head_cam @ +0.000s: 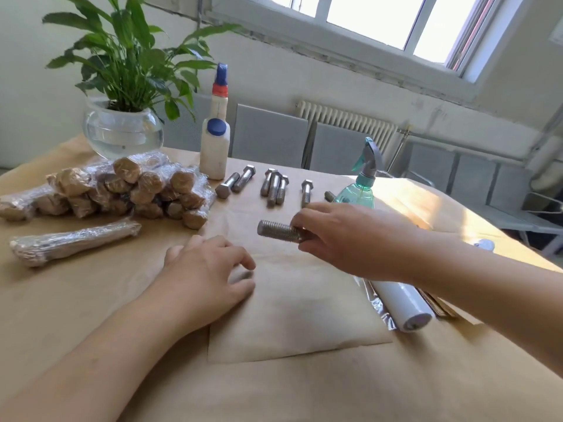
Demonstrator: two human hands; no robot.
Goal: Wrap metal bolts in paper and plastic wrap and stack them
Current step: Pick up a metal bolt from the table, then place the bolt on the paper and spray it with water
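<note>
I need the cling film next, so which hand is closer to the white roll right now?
Right. The right hand grips a bolt in the air above and beyond the white roll, its forearm crossing over it. The left hand rests on the paper sheet, further off across it.

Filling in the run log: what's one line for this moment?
step: bolt to paper | right hand: holds bolt above paper sheet | left hand: rests on sheet | wrapped stack: far left
</note>
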